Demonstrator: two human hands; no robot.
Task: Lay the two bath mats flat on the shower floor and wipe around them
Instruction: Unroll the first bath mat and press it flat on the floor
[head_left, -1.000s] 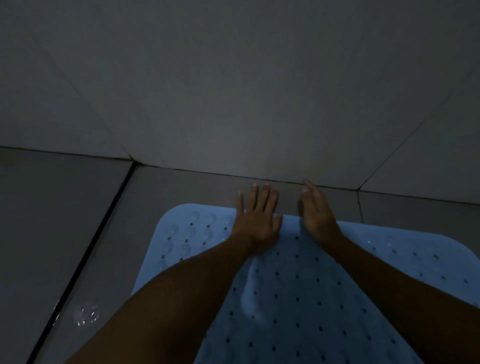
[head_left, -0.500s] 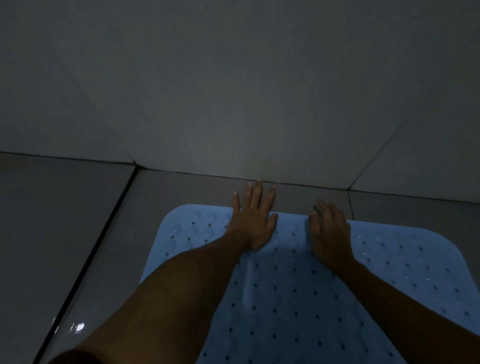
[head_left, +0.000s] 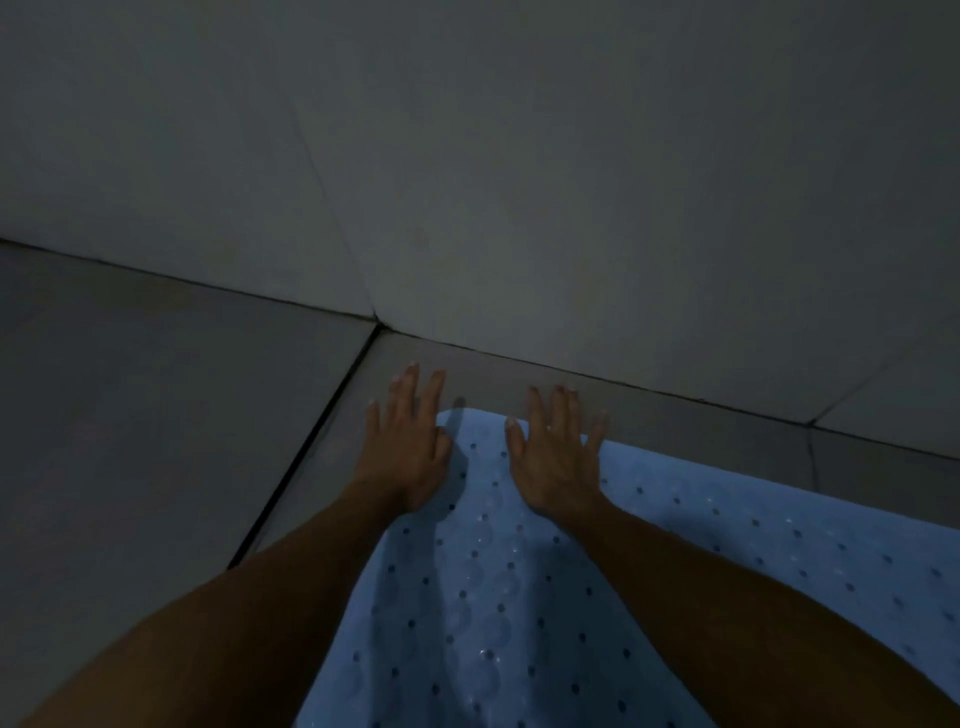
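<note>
A blue perforated bath mat (head_left: 519, 597) lies on the grey shower floor (head_left: 156, 441). At the mat's far corner, the left hand (head_left: 402, 447) and right hand (head_left: 553, 457) press flat, fingers straight, below the tiled wall (head_left: 519, 182).

Grey tiled shower floor (head_left: 156, 415), blue perforated bath mat (head_left: 519, 597) flat on it beside the wall.

Dim, bluish-grey cast, soft grainy detail, faint shadows, darker corners
</note>
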